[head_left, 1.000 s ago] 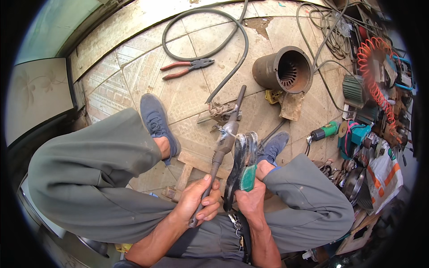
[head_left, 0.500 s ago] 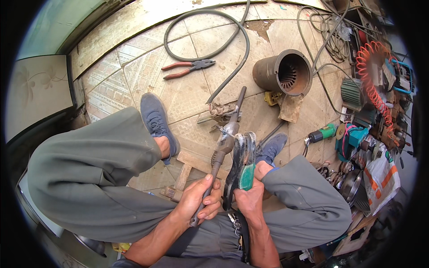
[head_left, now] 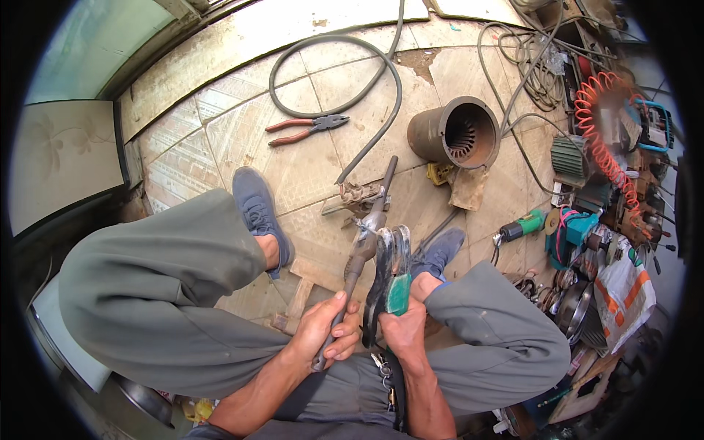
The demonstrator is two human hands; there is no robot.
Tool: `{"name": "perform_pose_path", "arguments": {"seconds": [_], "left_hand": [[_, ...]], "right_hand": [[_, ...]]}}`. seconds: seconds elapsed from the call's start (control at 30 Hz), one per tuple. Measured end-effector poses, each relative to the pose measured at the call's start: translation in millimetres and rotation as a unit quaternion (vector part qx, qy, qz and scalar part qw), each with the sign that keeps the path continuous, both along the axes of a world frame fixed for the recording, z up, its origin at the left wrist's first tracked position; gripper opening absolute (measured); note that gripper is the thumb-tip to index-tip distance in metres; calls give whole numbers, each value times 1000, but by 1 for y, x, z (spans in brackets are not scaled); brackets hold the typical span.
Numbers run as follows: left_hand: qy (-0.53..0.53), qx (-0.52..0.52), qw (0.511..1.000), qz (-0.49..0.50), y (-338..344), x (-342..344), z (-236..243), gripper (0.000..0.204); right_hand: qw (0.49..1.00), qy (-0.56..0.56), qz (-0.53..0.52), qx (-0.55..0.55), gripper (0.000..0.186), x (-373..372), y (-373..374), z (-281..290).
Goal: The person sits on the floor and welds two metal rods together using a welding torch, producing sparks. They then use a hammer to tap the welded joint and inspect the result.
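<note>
My left hand [head_left: 326,331] is wrapped round the lower end of a long dark metal shaft [head_left: 357,265], thicker in its middle. The shaft slants up and away from me. Its far part lies against a rusty metal clamp [head_left: 359,194] on the floor, which the end of a thick cable [head_left: 370,150] meets. My right hand [head_left: 402,326] grips a black tool with a green section [head_left: 398,295] and two rounded, scuffed arms; its exact kind I cannot make out. These arms stand close beside the shaft's right side, and a thin pale rod shows between them and the shaft.
Red-handled pliers [head_left: 308,129] lie beyond my left shoe [head_left: 255,209]. A hollow motor housing [head_left: 433,136] rests at the far right of the shaft. Further right are a green angle grinder [head_left: 522,225], a coiled orange hose [head_left: 598,139] and cluttered parts. A wooden piece [head_left: 302,282] lies between my feet.
The view has shifted slightly, so the floor things sit a little lower. Both hands keep their hold, and the shaft and black tool stay close together.
</note>
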State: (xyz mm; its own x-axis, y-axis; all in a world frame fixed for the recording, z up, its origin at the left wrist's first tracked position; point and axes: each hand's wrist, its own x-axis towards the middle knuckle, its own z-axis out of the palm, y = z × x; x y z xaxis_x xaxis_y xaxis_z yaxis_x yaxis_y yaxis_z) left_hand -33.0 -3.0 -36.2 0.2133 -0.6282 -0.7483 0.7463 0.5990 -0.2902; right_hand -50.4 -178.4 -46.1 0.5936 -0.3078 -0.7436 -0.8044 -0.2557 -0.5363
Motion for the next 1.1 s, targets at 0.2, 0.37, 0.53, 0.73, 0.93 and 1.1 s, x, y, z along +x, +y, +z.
{"name": "perform_pose_path", "arguments": {"seconds": [0.2, 0.37, 0.53, 0.73, 0.93, 1.1], "left_hand": [[-4, -1, 1000, 2, 0, -2, -1, 33], [-8, 1, 1000, 0, -1, -1, 1, 33], [-7, 0, 1000, 1, 0, 1, 2, 34], [-5, -2, 1000, -2, 0, -3, -1, 34], [-5, -1, 1000, 0, 0, -2, 0, 34], [-3, 0, 1000, 3, -1, -1, 1, 34]], "right_hand": [[1000, -1, 23, -12, 9, 0, -1, 0], [1000, 6, 20, -6, 10, -2, -2, -2], [1000, -2, 16, 4, 9, -4, -3, -4], [1000, -7, 14, 11, 9, -5, -3, -5], [1000, 2, 15, 9, 9, -5, -3, -4], [1000, 1, 25, -2, 8, -4, -3, -3]]}}
